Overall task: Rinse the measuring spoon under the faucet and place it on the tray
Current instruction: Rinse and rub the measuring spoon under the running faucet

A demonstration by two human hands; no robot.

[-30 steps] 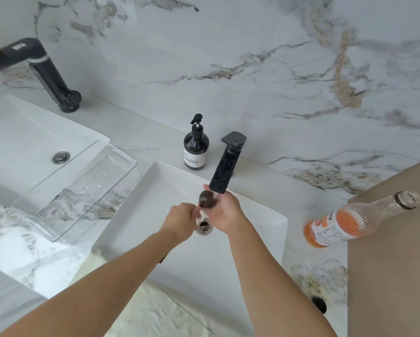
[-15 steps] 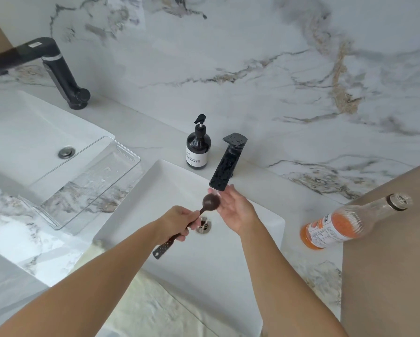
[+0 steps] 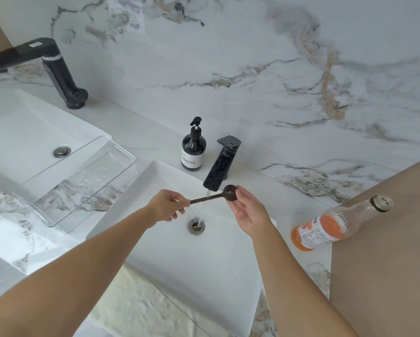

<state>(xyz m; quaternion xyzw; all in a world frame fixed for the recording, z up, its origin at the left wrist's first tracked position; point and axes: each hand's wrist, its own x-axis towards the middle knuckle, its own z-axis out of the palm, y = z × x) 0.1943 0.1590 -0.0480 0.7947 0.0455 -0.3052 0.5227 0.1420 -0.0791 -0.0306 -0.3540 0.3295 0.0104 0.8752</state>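
A dark brown measuring spoon (image 3: 210,197) is held level over the white sink (image 3: 155,181), its handle crossing the thin water stream from the black faucet (image 3: 220,166). My left hand (image 3: 167,207) pinches the handle's end. My right hand (image 3: 246,212) cups the spoon's round bowl with its fingers. The clear plastic tray (image 3: 82,183) stands on the counter to the left of the sink, with water drops in it.
A black soap dispenser (image 3: 194,147) stands behind the sink beside the faucet. An orange drink bottle (image 3: 335,224) lies on its side at the right, by a brown surface. A second sink (image 3: 21,137) and a black faucet (image 3: 55,69) are at the far left.
The spoon has been turned from upright to level, and its handle now lies under the water stream. My left hand slid to the handle's end; my right hand shifted right with the bowl.
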